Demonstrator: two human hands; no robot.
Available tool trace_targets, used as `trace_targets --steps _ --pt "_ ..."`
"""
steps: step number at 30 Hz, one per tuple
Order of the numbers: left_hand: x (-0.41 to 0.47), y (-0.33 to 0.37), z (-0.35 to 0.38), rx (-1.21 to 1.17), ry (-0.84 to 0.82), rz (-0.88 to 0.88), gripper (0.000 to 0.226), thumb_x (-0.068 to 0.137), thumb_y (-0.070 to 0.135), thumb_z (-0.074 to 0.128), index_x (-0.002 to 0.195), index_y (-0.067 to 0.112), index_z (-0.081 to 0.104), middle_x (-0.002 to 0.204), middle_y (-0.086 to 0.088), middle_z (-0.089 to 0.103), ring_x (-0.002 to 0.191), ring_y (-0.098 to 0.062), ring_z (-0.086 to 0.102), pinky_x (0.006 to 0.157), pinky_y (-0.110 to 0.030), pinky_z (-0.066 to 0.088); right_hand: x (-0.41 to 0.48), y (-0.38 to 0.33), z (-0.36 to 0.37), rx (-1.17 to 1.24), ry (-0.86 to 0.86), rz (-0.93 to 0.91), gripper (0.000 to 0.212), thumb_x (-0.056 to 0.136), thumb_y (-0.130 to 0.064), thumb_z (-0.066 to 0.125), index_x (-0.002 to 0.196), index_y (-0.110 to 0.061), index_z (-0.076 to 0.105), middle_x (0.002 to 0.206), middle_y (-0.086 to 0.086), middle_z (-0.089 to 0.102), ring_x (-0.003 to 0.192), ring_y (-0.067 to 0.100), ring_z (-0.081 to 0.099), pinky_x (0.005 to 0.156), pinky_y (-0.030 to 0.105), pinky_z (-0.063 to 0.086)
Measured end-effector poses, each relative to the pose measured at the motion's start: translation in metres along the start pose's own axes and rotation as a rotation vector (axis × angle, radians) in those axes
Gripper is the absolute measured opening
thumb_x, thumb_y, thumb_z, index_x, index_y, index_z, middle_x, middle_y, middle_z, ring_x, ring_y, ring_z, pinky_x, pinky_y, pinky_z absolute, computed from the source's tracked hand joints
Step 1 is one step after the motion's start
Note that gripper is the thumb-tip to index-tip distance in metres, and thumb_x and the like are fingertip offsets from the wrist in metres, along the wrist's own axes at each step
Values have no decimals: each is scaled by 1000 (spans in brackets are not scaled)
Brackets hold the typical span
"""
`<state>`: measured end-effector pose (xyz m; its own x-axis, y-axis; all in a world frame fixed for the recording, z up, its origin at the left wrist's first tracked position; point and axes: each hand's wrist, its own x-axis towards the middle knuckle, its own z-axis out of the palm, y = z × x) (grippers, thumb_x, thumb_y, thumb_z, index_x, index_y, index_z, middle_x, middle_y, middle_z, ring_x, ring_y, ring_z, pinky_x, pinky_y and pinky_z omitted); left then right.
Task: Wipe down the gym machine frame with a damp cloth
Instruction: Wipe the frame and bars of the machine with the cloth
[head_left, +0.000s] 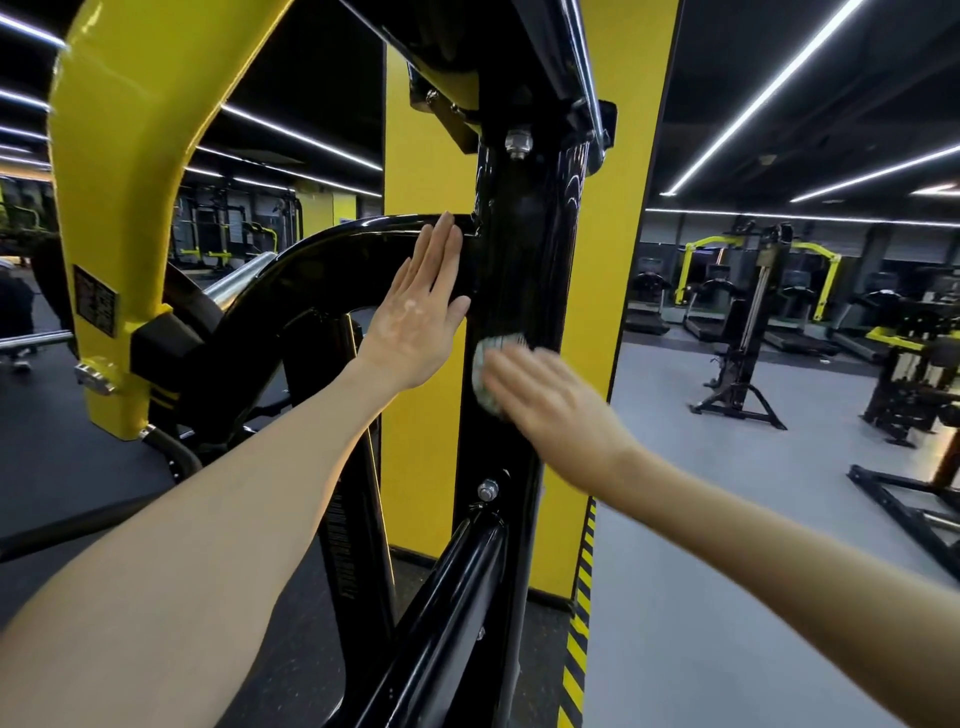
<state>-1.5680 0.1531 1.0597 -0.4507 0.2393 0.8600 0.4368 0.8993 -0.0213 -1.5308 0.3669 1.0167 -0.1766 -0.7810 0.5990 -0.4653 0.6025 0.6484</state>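
Left hand (415, 317) lies flat, fingers straight, on the curved black frame arm (332, 249), probably as a brace, while the blurred right hand (545, 395) presses the damp cloth (485, 364) with outstretched fingers against the black upright post (524, 249), mid-height, to wipe it.

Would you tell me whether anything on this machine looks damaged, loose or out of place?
Nothing stands out: the upright post looks intact, its upper bolt and lower bolt sit in place, and the right hand presses the cloth against it.
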Motion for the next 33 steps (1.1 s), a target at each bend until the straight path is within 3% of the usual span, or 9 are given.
trace_targets --steps 3,10,15,19,22,26,28,31,33 --pt "0 -1 0 19 -6 6 69 105 30 33 156 10 -9 161 1 -19 149 -12 -16 121 -27 0 -38 -29 17 1 -102 -65 51 80 -7 58 131 -3 61 138 17 56 128 33 54 103 44 46" --pt "-1 3 -2 54 -7 -2 69 104 32 29 154 10 -12 162 -1 -17 151 -15 -14 122 -31 4 -43 -30 18 8 -100 -95 53 91 -7 27 132 -7 61 138 12 58 128 27 55 104 41 45" --pt "0 5 -6 114 -27 -40 70 104 31 33 155 12 -10 165 -5 -10 152 -16 -9 122 -28 4 -32 -17 11 113 -32 -103 44 89 -6 40 126 -4 63 131 13 61 123 28 56 102 37 47" --pt "-1 15 -14 209 -33 -75 69 104 31 38 157 9 -1 166 -6 -4 152 -13 -6 121 -27 7 -23 -9 -5 656 66 124 41 79 13 61 118 -3 62 121 9 61 112 23 54 103 27 43" --pt "-1 32 -26 168 -35 -143 65 105 27 39 157 9 4 165 1 -6 147 -4 -7 121 -25 6 -21 -2 -29 1191 136 557 35 89 8 58 119 -7 68 116 -5 67 106 1 59 89 8 42" --pt "2 71 -37 97 -4 -224 56 105 17 41 155 4 20 164 -6 17 150 -10 13 124 -32 15 -33 26 -45 2054 -40 869 25 97 -3 56 119 -7 66 91 1 74 74 7 69 60 16 51" --pt "0 93 -38 107 21 -206 52 103 10 44 153 3 30 158 -10 33 144 -14 33 119 -31 26 -44 46 -48 2385 -137 887 26 97 -6 54 121 -4 62 106 10 74 90 15 72 71 23 57" --pt "-4 131 -41 139 51 -251 44 101 9 47 145 9 47 95 -1 71 82 -7 64 79 -22 49 -63 77 -42 2698 -241 898 32 89 -9 59 121 -3 62 116 13 71 104 22 69 90 34 57" --pt "-3 154 -41 198 46 -253 39 100 11 47 138 11 55 66 13 56 61 -6 57 63 -21 45 -73 96 -36 2816 -293 885 36 85 -6 60 120 -1 63 119 16 69 109 26 67 96 39 53"
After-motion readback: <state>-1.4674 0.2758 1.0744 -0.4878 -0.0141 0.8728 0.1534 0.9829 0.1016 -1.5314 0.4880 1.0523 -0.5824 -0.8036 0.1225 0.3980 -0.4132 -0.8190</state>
